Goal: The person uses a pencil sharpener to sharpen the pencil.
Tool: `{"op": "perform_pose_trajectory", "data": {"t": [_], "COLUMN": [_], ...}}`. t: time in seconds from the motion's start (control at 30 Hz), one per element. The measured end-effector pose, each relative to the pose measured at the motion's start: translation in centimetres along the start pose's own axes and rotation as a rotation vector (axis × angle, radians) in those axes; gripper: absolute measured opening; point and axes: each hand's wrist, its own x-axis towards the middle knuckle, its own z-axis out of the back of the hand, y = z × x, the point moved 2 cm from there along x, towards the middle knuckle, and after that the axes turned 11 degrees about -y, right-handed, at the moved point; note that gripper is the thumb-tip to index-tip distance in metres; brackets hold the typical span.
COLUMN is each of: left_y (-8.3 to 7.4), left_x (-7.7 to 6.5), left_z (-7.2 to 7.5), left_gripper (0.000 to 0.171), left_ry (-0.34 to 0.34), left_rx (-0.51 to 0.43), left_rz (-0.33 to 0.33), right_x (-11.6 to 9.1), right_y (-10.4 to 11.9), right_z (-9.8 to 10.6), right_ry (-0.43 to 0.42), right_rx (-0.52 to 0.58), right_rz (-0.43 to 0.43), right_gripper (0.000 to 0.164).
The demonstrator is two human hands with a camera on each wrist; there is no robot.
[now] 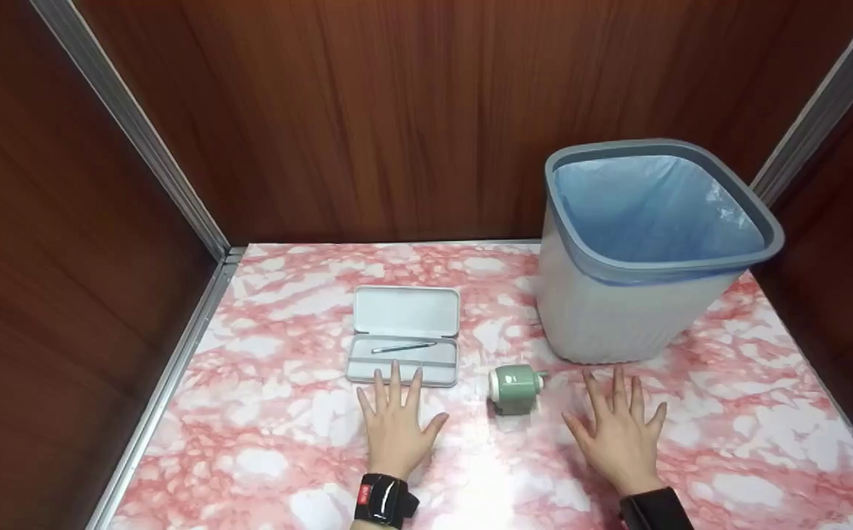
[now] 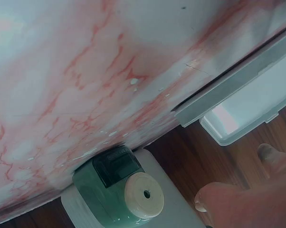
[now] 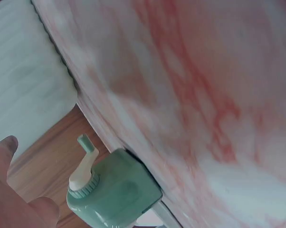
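My left hand [image 1: 395,436] has its fingers straight and spread, palm down, its fingertips overlapping the near edge of a pencil case [image 1: 406,312] in the head view. The case lies with its lid up and a slim pencil [image 1: 404,347] in its back compartment. To the right of this hand sits a green crank pencil sharpener [image 1: 517,384], its cream-coloured front [image 2: 144,194] showing in the left wrist view and its crank handle [image 3: 84,168] in the right wrist view. My right hand [image 1: 621,444], also spread and palm down, is right of the sharpener. Both hands hold nothing.
A tall whitish bin [image 1: 603,324] with a grey rim and blue liner [image 1: 654,202] stands at the back right, beyond my right hand. Red-and-white marbled covering [image 1: 264,412] spans the table. Brown wood-look panels [image 1: 367,125] enclose the back and sides.
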Motion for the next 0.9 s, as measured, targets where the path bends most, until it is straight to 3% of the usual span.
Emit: {"op": "perform_pose_trajectory", "data": {"t": [0.27,0.4,0.63,0.9], "left_y": [0.5,1.2,3.1,3.5], "left_x": [0.9,2.9,6.5,8.0], "left_z": [-0.3,-0.4,-0.7,-1.3], "left_gripper": [0.071,0.062,0.05,0.044], "left_ry": [0.024,-0.001,-0.076,-0.059], "left_rx": [-0.036,-0.031,0.01,0.048], "left_rz": [0.031,0.047,0.056,0.046], "right_x": [0.4,1.4,3.4,4.5], "right_y": [1.5,3.1,6.2,7.3], "right_z": [-0.8,-0.9,-1.4,-2.2], "right_ry": [0.001,-0.008,0.047,0.09], "right_rx": [0.028,0.088,0.149,0.141], "right_rz": [0.038,0.094,0.197,0.252], "right_gripper": [0.072,0.074,0.08,0.085]}}
